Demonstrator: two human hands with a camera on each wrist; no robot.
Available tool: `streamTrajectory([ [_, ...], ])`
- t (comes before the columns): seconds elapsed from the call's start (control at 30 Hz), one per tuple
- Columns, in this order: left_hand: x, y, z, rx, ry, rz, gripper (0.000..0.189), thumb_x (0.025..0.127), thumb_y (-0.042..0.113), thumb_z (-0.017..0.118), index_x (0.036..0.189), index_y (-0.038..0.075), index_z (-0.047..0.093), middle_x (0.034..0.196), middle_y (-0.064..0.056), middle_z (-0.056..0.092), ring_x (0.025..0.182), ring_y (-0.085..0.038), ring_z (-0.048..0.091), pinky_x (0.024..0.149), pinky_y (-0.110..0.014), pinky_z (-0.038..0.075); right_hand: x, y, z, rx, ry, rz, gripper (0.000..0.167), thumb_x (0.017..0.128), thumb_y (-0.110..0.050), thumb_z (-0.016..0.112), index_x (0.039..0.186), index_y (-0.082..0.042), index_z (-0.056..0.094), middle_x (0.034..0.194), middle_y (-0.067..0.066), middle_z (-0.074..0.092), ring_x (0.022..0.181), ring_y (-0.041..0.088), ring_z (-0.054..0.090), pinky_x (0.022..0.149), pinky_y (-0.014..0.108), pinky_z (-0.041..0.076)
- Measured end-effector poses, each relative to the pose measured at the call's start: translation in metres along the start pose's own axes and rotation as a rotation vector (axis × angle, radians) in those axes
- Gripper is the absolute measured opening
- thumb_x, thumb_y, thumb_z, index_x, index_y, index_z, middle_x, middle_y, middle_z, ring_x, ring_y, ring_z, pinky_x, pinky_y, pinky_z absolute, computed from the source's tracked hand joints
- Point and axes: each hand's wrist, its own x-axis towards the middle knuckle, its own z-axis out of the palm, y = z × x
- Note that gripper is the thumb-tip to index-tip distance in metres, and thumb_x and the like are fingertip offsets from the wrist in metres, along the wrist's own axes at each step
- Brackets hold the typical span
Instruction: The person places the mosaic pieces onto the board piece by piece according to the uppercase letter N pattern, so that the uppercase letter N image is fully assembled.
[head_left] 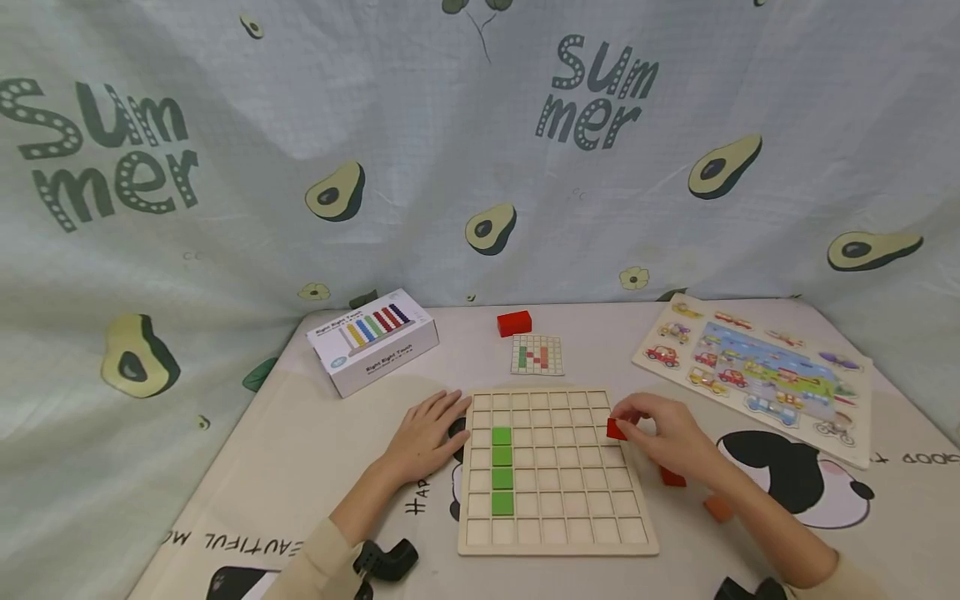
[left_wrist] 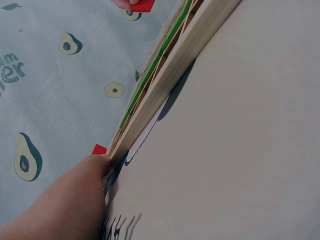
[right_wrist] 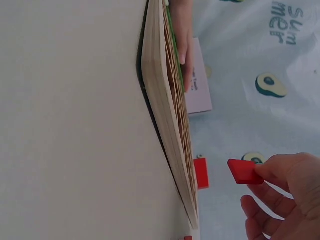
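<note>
A wooden grid board (head_left: 558, 550) lies flat on the table, with a column of green square tiles (head_left: 502, 457) set in its left part. My left hand (head_left: 424, 440) rests at the board's upper left edge, fingers extended and touching the frame. Between thumb and fingers, my right hand (head_left: 663, 433) pinches a red square tile (right_wrist: 244, 172). In the head view this tile is at the grid's right edge, in the upper rows; the right wrist view has it raised above the board. Under the right forearm lie a red piece (head_left: 672, 477) and an orange piece (head_left: 717, 509), partly covered.
Behind the board lies a small pattern card (head_left: 555, 365) with green and red squares, and a red block (head_left: 514, 323) is just beyond it. A white box (head_left: 382, 358) stands at the back left. A picture puzzle board (head_left: 645, 354) lies at the back right.
</note>
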Motion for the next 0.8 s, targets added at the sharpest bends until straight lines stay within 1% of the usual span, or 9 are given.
streamTrajectory([
  [0.17,0.000,0.000,0.000,-0.001,-0.003,0.002,0.056,0.095,0.045,0.039,0.143,0.017,0.033,0.146,-0.008,0.032,0.134,-0.028,0.023,0.102,-0.049,0.022,0.008,-0.008,0.007,0.039,-0.044,-0.027,0.019,0.079,0.001,0.067,0.090,-0.014,0.065,0.083,-0.011,0.061,0.074,0.004,0.053,0.069,0.032,0.050],
  [0.3,-0.001,0.000,0.000,-0.004,-0.006,0.002,0.056,0.095,0.045,0.038,0.143,0.017,0.033,0.146,-0.008,0.031,0.135,-0.029,0.022,0.103,-0.048,0.022,0.016,-0.013,0.016,0.076,-0.067,-0.096,0.017,0.079,0.002,0.066,0.089,-0.012,0.064,0.083,-0.007,0.063,0.073,0.005,0.055,0.065,0.028,0.050],
  [0.37,-0.001,0.000,0.000,-0.007,-0.008,0.002,0.056,0.095,0.045,0.038,0.144,0.017,0.033,0.146,-0.008,0.031,0.135,-0.028,0.022,0.103,-0.048,0.022,0.020,-0.017,0.020,0.091,-0.085,-0.114,0.016,0.080,0.002,0.065,0.088,-0.011,0.064,0.083,-0.006,0.063,0.073,0.005,0.055,0.065,0.026,0.049],
  [0.57,0.000,0.001,0.000,-0.007,-0.014,-0.002,0.056,0.095,0.045,0.038,0.144,0.017,0.033,0.146,-0.008,0.031,0.135,-0.028,0.021,0.103,-0.048,0.022,0.029,-0.030,0.032,0.136,-0.159,-0.080,0.010,0.084,-0.003,0.064,0.087,-0.012,0.064,0.083,-0.006,0.063,0.074,0.006,0.054,0.068,0.025,0.049],
  [0.7,0.000,0.001,-0.001,-0.006,-0.014,-0.003,0.056,0.095,0.045,0.038,0.144,0.017,0.033,0.146,-0.008,0.031,0.135,-0.027,0.021,0.103,-0.048,0.022,0.034,-0.035,0.042,0.158,-0.167,-0.070,0.012,0.083,-0.002,0.064,0.086,-0.013,0.064,0.082,-0.009,0.063,0.073,0.006,0.055,0.067,0.024,0.048],
  [0.8,0.000,0.000,-0.002,-0.007,-0.014,-0.004,0.056,0.095,0.045,0.038,0.143,0.017,0.033,0.146,-0.008,0.031,0.135,-0.028,0.021,0.102,-0.048,0.022,0.038,-0.038,0.050,0.186,-0.167,-0.054,0.010,0.084,-0.004,0.064,0.085,-0.014,0.064,0.081,-0.009,0.063,0.073,0.006,0.054,0.066,0.024,0.048],
])
